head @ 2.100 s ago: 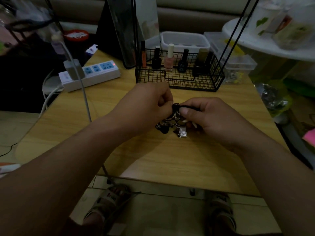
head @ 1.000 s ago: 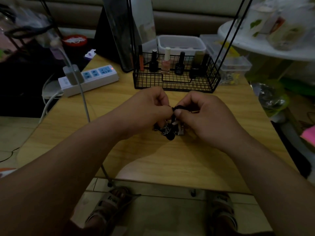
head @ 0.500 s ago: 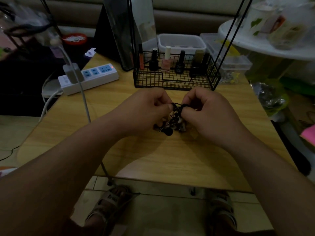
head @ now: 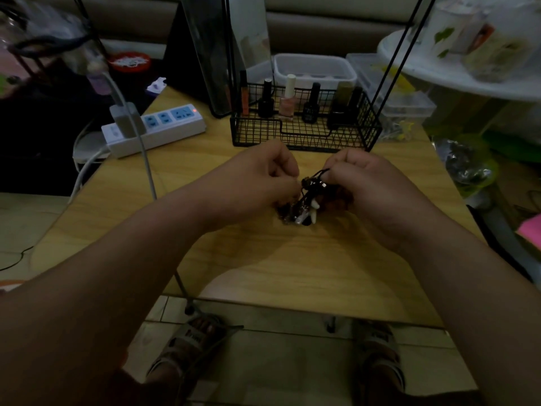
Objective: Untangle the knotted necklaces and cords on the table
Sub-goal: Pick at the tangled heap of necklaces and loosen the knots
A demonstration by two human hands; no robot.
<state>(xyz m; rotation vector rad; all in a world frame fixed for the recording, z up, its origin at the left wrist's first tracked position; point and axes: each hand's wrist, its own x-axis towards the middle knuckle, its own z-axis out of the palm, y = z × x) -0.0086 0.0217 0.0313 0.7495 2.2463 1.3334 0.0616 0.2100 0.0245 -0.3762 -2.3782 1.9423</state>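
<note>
Now the hands: left hand (head: 257, 183) and right hand (head: 366, 186) stand a little more apart than half a second ago, in the middle of the frame.
Tangle: the tangle (head: 304, 206) of necklaces and cords hangs between both hands and shows more openly than before. Its lower end is at the table, but I cannot tell if it touches.
Grip: the left hand's curled fingers pinch the tangle's left side, though which strand is hidden. The right hand pinches a black cord (head: 320, 174).
Cord: it now runs tight from the right hand's fingers down to the knot.
Pendants: white pendants (head: 314, 205) have come out from under the hands.
Meaning: I judge that one strand is being pulled out, but the knot is not yet open.
Room: dim, with a tiled floor (head: 278, 361) at the bottom and a white shelf (head: 453, 74) at the upper right.
Table: a light wooden table (head: 292, 273) fills the centre.
Basket: a black wire basket (head: 304, 136) stands just beyond the hands.
Power strip: a white power strip (head: 158, 127) lies at the left of the basket.
Bottles: small bottles (head: 287, 98) stand upright in the basket.
</note>
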